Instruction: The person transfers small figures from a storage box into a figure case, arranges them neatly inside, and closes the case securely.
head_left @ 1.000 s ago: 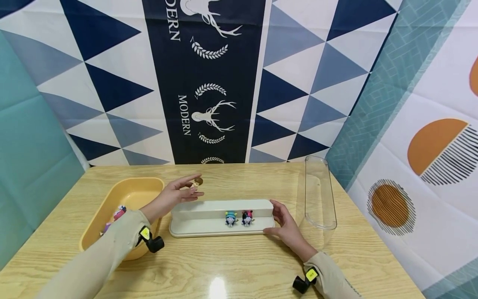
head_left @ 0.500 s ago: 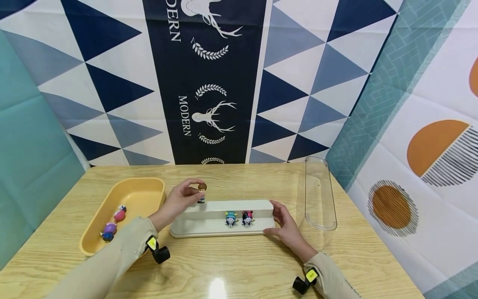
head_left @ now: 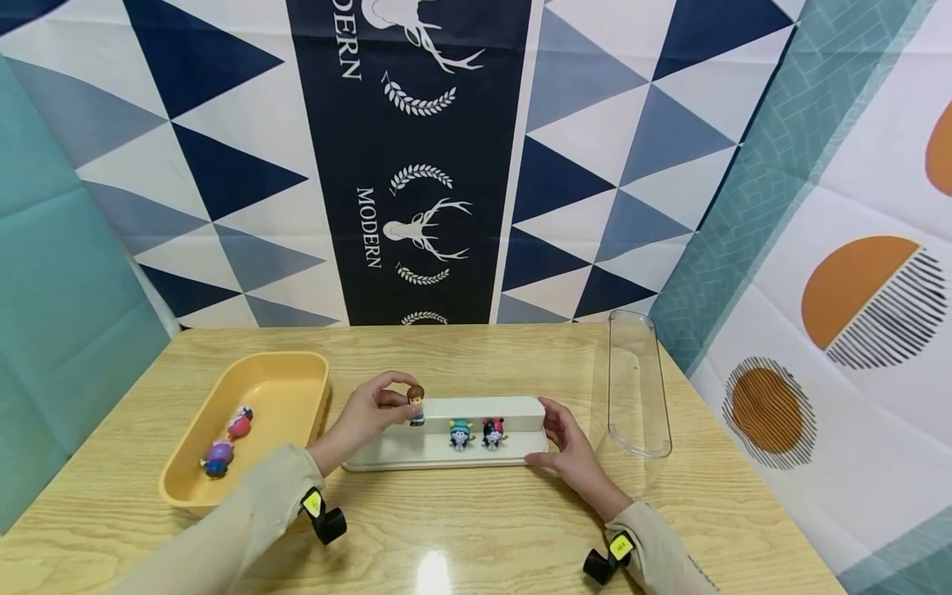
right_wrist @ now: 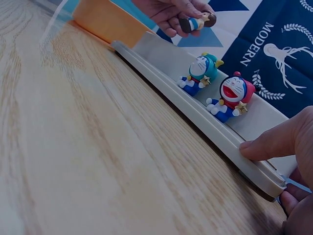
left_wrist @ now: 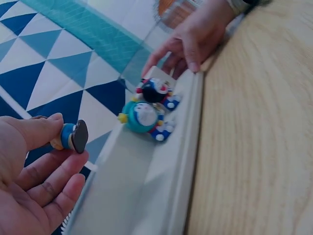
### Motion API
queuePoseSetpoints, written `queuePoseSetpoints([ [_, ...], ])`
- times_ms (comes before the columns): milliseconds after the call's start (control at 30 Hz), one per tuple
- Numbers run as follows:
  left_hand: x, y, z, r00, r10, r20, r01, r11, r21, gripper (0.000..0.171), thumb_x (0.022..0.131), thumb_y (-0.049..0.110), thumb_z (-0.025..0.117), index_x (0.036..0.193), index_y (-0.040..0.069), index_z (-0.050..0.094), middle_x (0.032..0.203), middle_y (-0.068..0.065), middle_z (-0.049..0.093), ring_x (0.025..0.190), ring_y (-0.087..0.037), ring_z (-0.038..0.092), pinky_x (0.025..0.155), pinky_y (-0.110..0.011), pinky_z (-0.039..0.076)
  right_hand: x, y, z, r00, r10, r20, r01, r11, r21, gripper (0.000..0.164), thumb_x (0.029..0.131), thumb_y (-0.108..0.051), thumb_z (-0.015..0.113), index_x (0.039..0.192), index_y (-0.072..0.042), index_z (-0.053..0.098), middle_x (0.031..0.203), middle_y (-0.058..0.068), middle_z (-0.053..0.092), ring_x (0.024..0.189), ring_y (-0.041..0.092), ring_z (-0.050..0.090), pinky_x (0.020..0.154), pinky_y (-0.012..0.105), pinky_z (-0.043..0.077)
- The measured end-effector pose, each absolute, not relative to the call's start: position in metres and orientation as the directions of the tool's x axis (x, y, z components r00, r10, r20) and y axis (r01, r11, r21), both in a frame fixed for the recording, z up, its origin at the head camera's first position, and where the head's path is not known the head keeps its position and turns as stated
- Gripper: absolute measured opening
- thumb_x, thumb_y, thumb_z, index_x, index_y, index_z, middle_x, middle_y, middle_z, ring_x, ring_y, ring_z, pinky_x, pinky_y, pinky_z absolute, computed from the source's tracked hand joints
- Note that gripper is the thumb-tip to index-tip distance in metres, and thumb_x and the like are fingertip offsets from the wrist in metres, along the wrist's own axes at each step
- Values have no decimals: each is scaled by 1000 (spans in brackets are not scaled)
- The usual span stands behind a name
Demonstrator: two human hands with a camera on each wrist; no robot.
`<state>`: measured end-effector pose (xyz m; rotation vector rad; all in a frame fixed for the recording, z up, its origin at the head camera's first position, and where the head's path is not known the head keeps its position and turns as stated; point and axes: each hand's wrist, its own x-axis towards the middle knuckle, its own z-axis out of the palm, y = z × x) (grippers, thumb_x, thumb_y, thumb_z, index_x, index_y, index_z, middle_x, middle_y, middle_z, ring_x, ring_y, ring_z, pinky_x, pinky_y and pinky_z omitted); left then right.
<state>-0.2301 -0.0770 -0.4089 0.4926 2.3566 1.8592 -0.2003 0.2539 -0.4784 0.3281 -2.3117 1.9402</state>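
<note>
**Three cams, overlapping**

Head: above, facing forward and down; farthest back, takes in table (head_left: 476, 529) and patterned backdrop (head_left: 416, 182). Left wrist: close, rolled, looks rightward along white tray (left_wrist: 120, 181). Right wrist: close, low, rolled, looks leftward. Both wrists share tray and its two figurines (right_wrist: 234, 93).

Table (head_left: 483, 529): pale wood-grain top, lengthwise streaks, a bright patch of glare near the front. Three items lay directly on it. At left, a yellow tray (head_left: 286, 413), rounded corners, open side up, long axis slanting from front left to back right. At centre, a white stand (head_left: 487, 406), set lengthwise left to right, raised step along the back, low ledge in front; just beside the tray, contact not determinable. At right, apart from the stand, a clear cover (head_left: 638, 388), long axis running front to back, near the table's right edge.
</note>
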Motion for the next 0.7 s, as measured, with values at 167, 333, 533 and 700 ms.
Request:
queuePoseSetpoints([
  [167,-223,-72,-417,-932,324,162,257,276,926,33,89,10,76,119,5,64,95,-10,73,86,-20,70,76,-36,57,-200,254,-477,-972,-100,214,-229,170,-958,90,70,21,77,148,5,35,134,28,49,126,40,46,103,27,41],
  [333,-219,-67,-421,-914,339,223,320,264,910,30,87,9,77,115,5,66,98,-11,72,87,-22,69,72,-29,56,-200,255,-476,-970,-111,216,-232,166,-958,90,71,20,77,148,6,34,135,28,49,126,39,45,102,26,41],
  [533,-218,-63,-428,-897,353,267,367,253,895,28,87,10,78,112,5,67,96,-11,71,83,-21,69,71,-27,56,-200,255,-475,-969,-117,220,-237,162,-958,89,72,19,77,148,6,33,135,28,48,126,41,45,103,29,41],
  [700,-216,-61,-436,-875,375,306,423,285,860,23,87,8,77,108,7,67,95,-8,71,80,-17,69,71,-27,57,-199,256,-475,-968,-119,219,-238,169,-957,88,72,19,77,148,6,33,134,28,48,126,42,45,105,33,41],
])
